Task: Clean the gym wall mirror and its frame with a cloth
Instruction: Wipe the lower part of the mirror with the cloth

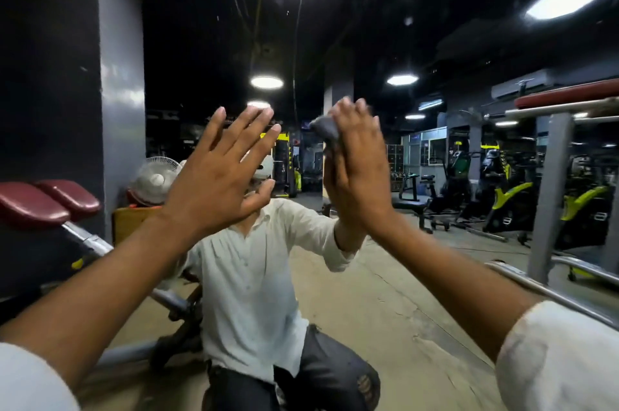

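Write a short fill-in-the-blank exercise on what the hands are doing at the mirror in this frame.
1. The right hand presses a dark grey ____ flat against the mirror.
2. The left hand, fingers spread, holds ____.
3. The person's reflection wears a ____ shirt.
Missing words: cloth; nothing; white.
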